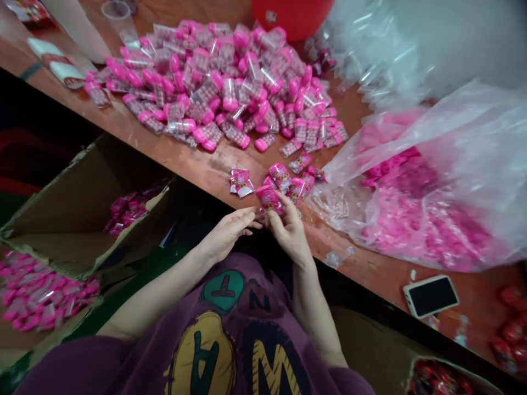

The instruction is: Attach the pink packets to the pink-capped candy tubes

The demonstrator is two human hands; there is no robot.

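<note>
A small pink printed packet is pinched between the thumb and fingers of my right hand, just over the table's front edge. My left hand is beside it on the left, fingers stretched out and fingertips close to the packet's lower corner. Whether they touch it I cannot tell. More pink packets lie right behind my hands, and a pair of packets lies to the left. Beyond them spreads a large pile of small clear bottles with pink caps, filled with pinkish beads.
On the right, a clear plastic bag holds pink pieces, with a phone nearer me. Clear plastic pieces and a red tub stand behind. A plastic cup is back left. Below left is an open cardboard box.
</note>
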